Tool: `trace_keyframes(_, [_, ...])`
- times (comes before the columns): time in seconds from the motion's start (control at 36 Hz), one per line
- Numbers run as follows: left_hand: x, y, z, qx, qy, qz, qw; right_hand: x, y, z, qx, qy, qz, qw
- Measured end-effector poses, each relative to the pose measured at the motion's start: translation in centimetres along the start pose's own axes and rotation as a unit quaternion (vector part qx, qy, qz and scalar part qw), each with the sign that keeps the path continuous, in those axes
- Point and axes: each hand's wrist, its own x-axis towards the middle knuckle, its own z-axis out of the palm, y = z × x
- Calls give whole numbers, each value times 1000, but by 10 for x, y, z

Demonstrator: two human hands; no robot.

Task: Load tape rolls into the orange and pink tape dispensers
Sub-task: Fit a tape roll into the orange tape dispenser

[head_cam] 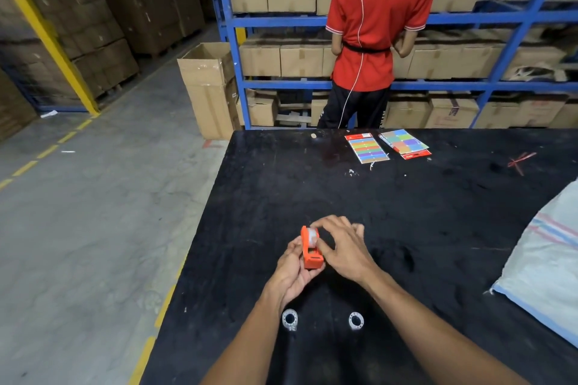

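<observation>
Cradling the orange dispenser (310, 251), clear tape roll (312, 233) seated inside.

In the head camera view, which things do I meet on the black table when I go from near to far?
Two tape rolls → orange tape dispenser, held in both hands → two packs of colour labels at the far edge.

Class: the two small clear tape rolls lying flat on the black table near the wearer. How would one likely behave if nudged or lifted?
Each tape roll lies flat on its side, so a nudge would probably slide it, not roll it. Stood on edge, its round ring shape would likely roll. It looks small and hollow like the second roll, so probably very light and easy to pinch.
</observation>
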Motion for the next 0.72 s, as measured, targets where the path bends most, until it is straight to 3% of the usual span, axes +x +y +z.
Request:
trace_keyframes(0.25, [-1,3,4,-30,-18,17,999,7,-9,-17,-124,8,-68,990])
trace_keyframes(0.72, [-3,10,5,-74,-8,39,996,6,-30,-23,-146,65,-121,980])
